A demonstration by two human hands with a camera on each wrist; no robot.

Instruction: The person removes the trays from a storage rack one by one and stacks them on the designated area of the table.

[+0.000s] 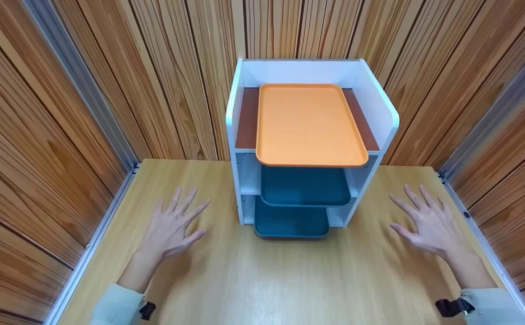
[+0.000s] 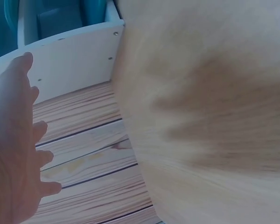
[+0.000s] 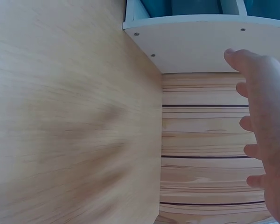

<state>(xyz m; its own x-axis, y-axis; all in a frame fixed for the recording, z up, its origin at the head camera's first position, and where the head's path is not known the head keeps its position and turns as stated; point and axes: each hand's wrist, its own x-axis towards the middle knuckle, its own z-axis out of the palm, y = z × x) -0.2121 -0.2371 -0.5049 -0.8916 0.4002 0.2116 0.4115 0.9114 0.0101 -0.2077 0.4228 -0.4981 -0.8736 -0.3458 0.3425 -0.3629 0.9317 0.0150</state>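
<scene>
A white three-level rack [image 1: 382, 106] stands at the back middle of the wooden table [image 1: 262, 280]. An orange tray [image 1: 307, 124] lies on its top level. Two teal trays sit below it, one on the middle shelf [image 1: 305, 186] and one at the bottom [image 1: 291, 221]. My left hand [image 1: 174, 223] is spread flat over the table to the left of the rack, holding nothing. My right hand [image 1: 425, 221] is spread the same way to the right of it, also empty. The wrist views show each hand [image 2: 14, 154] [image 3: 266, 126] beside the rack's white side wall [image 2: 74, 65] [image 3: 200, 44].
Wood-panelled walls [image 1: 55, 113] close in the table on the left, back and right, with metal strips [image 1: 91, 239] along the side edges. A dark band [image 1: 454, 307] sits on my right wrist below a pale sleeve.
</scene>
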